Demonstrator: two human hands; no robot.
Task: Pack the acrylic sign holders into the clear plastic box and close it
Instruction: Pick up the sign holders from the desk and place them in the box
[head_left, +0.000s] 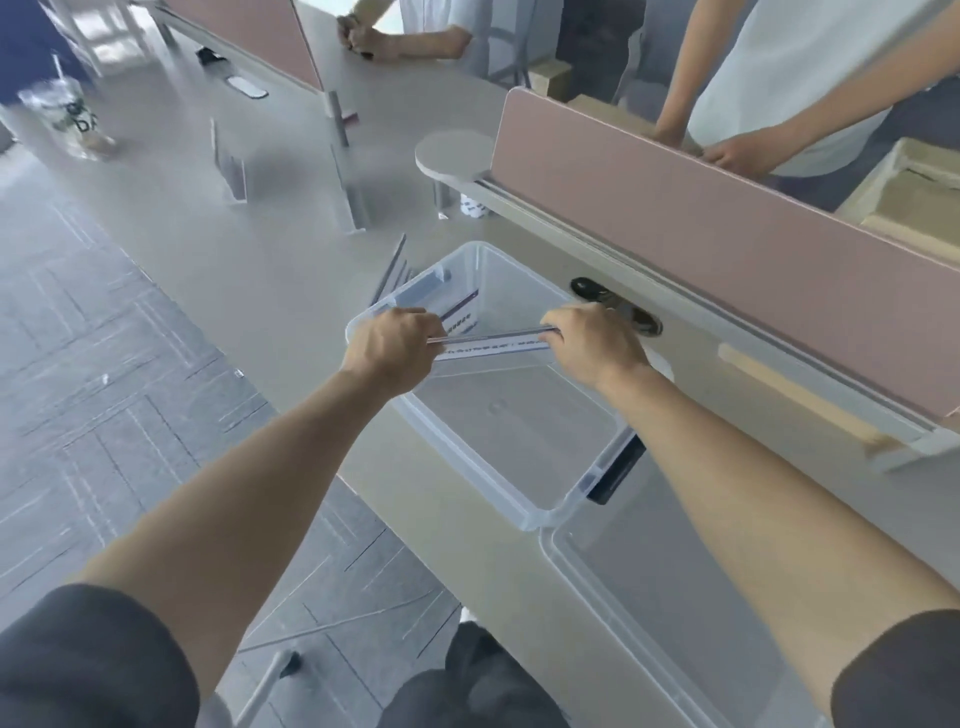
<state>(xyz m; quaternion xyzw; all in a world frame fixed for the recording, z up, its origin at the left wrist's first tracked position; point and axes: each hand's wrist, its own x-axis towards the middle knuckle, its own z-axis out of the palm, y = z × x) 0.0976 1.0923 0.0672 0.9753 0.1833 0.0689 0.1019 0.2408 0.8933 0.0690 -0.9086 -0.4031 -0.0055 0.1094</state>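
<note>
Left hand (387, 345) and right hand (589, 340) each clench one end of an acrylic sign holder (493, 343), its long axis spanning between them, held over the open clear plastic box (524, 512) on the counter (260, 270); directly below lies the box interior.

Open-plan office. Long grey worktop (270, 249) divided by pink privacy screens (727, 270) on aluminium rail. Cable grommet (615, 304) set in worktop surface. Grey patterned carpet tiles (78, 364) on floor. Iced-drink cup with straw (67, 117) at far end. Other people lean on adjacent desks.
</note>
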